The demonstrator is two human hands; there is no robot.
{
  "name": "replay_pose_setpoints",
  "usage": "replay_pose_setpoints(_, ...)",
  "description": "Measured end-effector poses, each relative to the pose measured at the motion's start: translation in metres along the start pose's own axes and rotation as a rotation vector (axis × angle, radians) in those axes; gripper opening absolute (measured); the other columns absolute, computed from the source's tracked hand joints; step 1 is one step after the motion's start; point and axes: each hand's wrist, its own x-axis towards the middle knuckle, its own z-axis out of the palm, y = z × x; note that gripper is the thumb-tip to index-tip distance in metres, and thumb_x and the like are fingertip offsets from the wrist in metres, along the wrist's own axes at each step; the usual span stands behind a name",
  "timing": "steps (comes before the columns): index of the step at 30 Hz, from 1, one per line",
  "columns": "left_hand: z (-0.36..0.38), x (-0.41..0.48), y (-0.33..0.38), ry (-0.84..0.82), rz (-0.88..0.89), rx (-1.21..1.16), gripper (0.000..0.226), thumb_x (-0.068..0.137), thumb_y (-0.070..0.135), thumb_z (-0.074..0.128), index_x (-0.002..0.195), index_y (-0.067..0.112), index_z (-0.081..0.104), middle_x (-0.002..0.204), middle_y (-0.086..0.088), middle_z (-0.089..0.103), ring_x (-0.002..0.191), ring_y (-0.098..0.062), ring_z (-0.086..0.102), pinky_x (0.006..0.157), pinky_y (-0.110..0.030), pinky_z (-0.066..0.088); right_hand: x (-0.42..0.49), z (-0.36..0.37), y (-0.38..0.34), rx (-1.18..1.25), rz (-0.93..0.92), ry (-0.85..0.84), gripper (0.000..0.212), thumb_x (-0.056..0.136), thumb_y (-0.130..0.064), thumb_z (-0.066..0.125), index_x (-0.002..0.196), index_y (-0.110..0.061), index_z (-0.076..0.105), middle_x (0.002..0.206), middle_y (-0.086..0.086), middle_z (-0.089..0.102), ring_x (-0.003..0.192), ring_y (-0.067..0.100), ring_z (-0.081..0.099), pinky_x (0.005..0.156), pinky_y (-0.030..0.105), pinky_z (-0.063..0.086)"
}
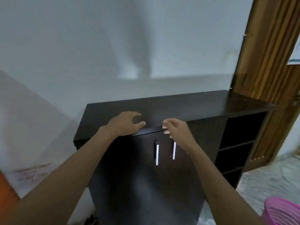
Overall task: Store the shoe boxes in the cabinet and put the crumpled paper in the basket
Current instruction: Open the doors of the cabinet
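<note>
Left hand (125, 123), right hand (177, 131): fingers loosely curled, empty, at front top edge of dark cabinet (186, 104); pink basket (283, 211) lower right of fingers

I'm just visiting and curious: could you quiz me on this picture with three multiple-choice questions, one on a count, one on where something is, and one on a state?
1. How many silver handles are on the cabinet doors?
A) one B) two C) four

2. Where is the pink basket?
A) on the cabinet top B) on the floor, lower right C) on a chair

3. The doors are:
A) both shut B) both swung wide open C) taken off

Answers:
1 B: two bright bars stand side by side where the doors meet.
2 B: its ribbed pink side shows low in the picture's right corner, against the floor.
3 A: both fronts lie flush under the top, with nothing of the inside showing.
</note>
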Motion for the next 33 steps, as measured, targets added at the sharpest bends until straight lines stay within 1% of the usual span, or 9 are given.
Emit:
replay_pose_setpoints(4, 0.031, -0.012, -0.002, -0.004, -0.012, 0.045, 0.058, 0.088, 0.058, 0.056, 0.140, 0.032, 0.049, 0.150, 0.002, 0.044, 0.139, -0.021, 0.040, 0.116, -0.050, 0.027, -0.030, 0.029, 0.047, -0.041, 0.159, -0.013, 0.026, 0.094, -0.040, 0.059, 0.114, -0.023, 0.064, 0.101, -0.012, 0.065, 0.096, 0.007, 0.061, 0.084, 0.024, 0.045)
replay_pose_setpoints(8, 0.040, -0.013, -0.005, 0.107, -0.033, 0.083, 0.048, 0.093, 0.051, 0.053, 0.139, 0.037, 0.049, 0.154, 0.004, 0.040, 0.143, -0.019, 0.033, 0.118, -0.047, 0.019, -0.042, 0.048, 0.057, 0.015, 0.243, -0.039, 0.032, 0.095, -0.043, 0.058, 0.118, -0.021, 0.058, 0.097, -0.013, 0.061, 0.082, -0.001, 0.056, 0.071, 0.013, 0.043)
replay_pose_setpoints(11, 0.042, -0.014, -0.003, 0.101, -0.040, 0.081, 0.047, 0.094, 0.051, 0.052, 0.139, 0.038, 0.049, 0.154, 0.006, 0.039, 0.144, -0.018, 0.031, 0.119, -0.047, 0.019, -0.044, 0.059, 0.070, -0.003, 0.249, -0.030, 0.026, 0.096, -0.043, 0.056, 0.111, -0.022, 0.060, 0.096, -0.011, 0.064, 0.088, 0.005, 0.060, 0.080, 0.024, 0.048)
replay_pose_setpoints(16, 0.043, -0.012, -0.004, 0.115, -0.064, 0.064, 0.047, 0.093, 0.053, 0.052, 0.138, 0.041, 0.049, 0.154, 0.010, 0.038, 0.143, -0.015, 0.032, 0.119, -0.046, 0.019, -0.037, 0.062, 0.082, 0.051, 0.204, 0.001, 0.024, 0.098, -0.036, 0.056, 0.103, -0.015, 0.067, 0.087, -0.005, 0.069, 0.078, 0.003, 0.063, 0.060, 0.006, 0.045)
replay_pose_setpoints(22, 0.040, -0.012, -0.002, 0.087, -0.076, 0.053, 0.046, 0.094, 0.052, 0.052, 0.139, 0.042, 0.048, 0.154, 0.013, 0.036, 0.142, -0.015, 0.033, 0.116, -0.047, 0.026, -0.037, 0.073, 0.092, 0.132, 0.241, 0.061, 0.022, 0.095, -0.040, 0.060, 0.102, -0.020, 0.061, 0.086, -0.001, 0.070, 0.078, 0.009, 0.067, 0.064, 0.018, 0.049)
replay_pose_setpoints(27, 0.039, -0.014, -0.002, 0.122, -0.078, 0.088, 0.047, 0.093, 0.058, 0.050, 0.138, 0.044, 0.048, 0.153, 0.015, 0.037, 0.141, -0.015, 0.034, 0.112, -0.042, 0.029, -0.062, 0.081, 0.083, 0.186, 0.299, 0.241, 0.074, 0.086, -0.054, 0.064, 0.144, -0.036, 0.021, 0.085, 0.004, 0.070, 0.083, 0.015, 0.069, 0.074, 0.032, 0.056)
replay_pose_setpoints(28, 0.039, -0.015, -0.002, 0.130, -0.073, 0.098, 0.047, 0.093, 0.059, 0.049, 0.138, 0.044, 0.048, 0.153, 0.015, 0.037, 0.141, -0.015, 0.034, 0.112, -0.041, 0.030, -0.066, 0.081, 0.081, 0.159, 0.311, 0.242, 0.078, 0.085, -0.058, 0.063, 0.147, -0.037, 0.020, 0.086, 0.001, 0.070, 0.084, 0.015, 0.069, 0.078, 0.035, 0.056)
replay_pose_setpoints(31, 0.040, -0.015, -0.003, 0.129, -0.054, 0.086, 0.047, 0.093, 0.060, 0.048, 0.138, 0.044, 0.049, 0.153, 0.014, 0.038, 0.141, -0.016, 0.034, 0.113, -0.042, 0.028, -0.079, 0.075, 0.071, 0.051, 0.294, 0.228, 0.065, 0.086, -0.062, 0.056, 0.141, -0.032, 0.040, 0.092, -0.005, 0.069, 0.089, 0.013, 0.067, 0.089, 0.039, 0.055)
replay_pose_setpoints(33, 0.042, -0.015, -0.006, 0.139, -0.034, 0.098, 0.048, 0.093, 0.060, 0.047, 0.138, 0.043, 0.049, 0.153, 0.012, 0.040, 0.141, -0.018, 0.036, 0.112, -0.043, 0.029, -0.092, 0.073, 0.061, 0.033, 0.303, 0.235, 0.059, 0.089, -0.058, 0.056, 0.138, -0.028, 0.045, 0.093, -0.006, 0.068, 0.090, 0.010, 0.065, 0.088, 0.035, 0.053)
